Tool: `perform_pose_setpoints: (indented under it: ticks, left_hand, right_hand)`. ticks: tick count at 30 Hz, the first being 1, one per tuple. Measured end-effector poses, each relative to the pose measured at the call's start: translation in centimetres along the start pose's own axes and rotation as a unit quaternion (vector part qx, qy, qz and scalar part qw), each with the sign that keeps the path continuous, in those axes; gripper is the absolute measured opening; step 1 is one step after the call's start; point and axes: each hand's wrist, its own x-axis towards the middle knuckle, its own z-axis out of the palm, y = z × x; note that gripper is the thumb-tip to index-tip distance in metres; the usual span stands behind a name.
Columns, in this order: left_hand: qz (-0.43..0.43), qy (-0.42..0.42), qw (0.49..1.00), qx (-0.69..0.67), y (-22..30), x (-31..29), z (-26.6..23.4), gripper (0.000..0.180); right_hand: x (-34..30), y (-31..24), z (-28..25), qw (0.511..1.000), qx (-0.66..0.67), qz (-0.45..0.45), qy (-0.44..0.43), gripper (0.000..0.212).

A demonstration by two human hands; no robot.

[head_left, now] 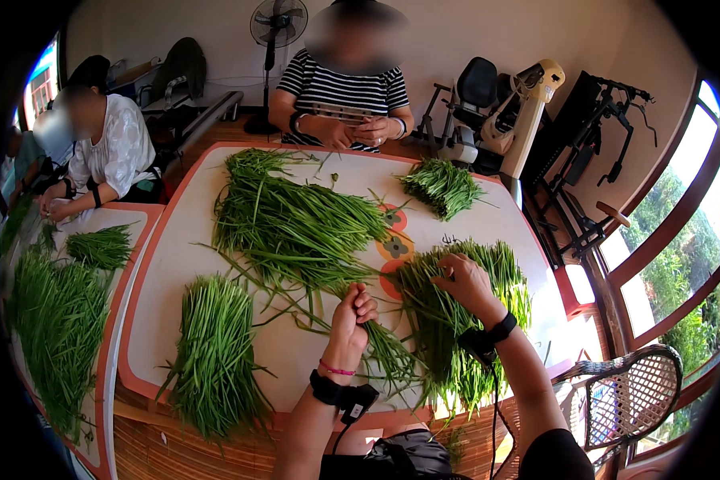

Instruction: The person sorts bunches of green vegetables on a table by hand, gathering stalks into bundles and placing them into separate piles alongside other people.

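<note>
My left hand (352, 318) is closed around a small bunch of green chives (390, 352), whose stalks stick out toward the lower right over the table. My right hand (466, 284) is above the right-hand pile of chives (476, 344), fingers bent and thumb close to them. Whether a stalk is between those fingers is too small to make out. A large loose heap of chives (296, 216) lies beyond my left hand, and loose strands trail from it toward that hand. Farther left, a neat stack of chives (214, 352) has its stalks lined up.
The white table (164, 300) has an orange border. A smaller chive bundle (442, 188) lies at its far right. Across from me, a person in a striped top (344, 100) holds both hands together. Another person (112, 148) works at the left table (128, 220). A woven chair (628, 396) stands right.
</note>
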Motion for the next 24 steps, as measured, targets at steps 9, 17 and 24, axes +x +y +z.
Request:
perform_pose_setpoints:
  ticks: [9,17,24]
  left_hand:
    - [0.023,0.052,0.986,0.155,-1.2,0.2,-2.0,0.019]
    - [0.117,-0.045,0.912,0.391,-1.4,-1.1,0.7,0.019]
    - [0.121,-0.049,0.893,0.431,-1.1,-1.1,1.0,0.017]
  right_hand:
    - [0.3,-2.1,3.5,0.997,-0.049,0.05,0.011,0.017]
    - [-0.5,-9.9,-0.3,0.918,0.391,0.04,-0.051,0.01]
    - [-2.9,-10.5,1.4,0.932,0.36,0.013,0.05,0.018]
